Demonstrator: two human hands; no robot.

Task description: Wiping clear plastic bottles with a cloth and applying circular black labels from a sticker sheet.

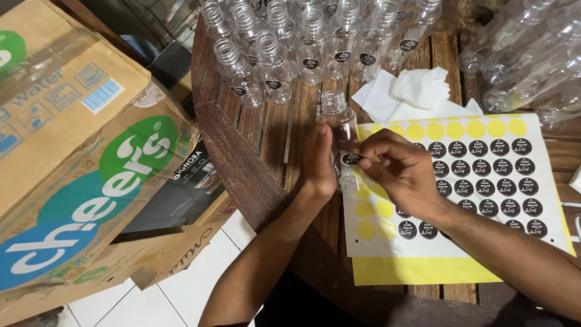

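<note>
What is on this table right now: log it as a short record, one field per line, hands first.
left hand: left hand grips a clear plastic bottle, upright, uncapped
right hand: right hand presses a round black sticker onto the bottle's side
sticker sheet: sticker sheet lies flat under the right hand; many yellow circles where stickers are gone
finished bottles: labelled bottles stand grouped at the far edge
other: white tissue; cardboard boxes beside the wooden table

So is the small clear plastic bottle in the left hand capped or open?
Open: the small clear plastic bottle shows a bare threaded neck, with no cap on it.
</note>
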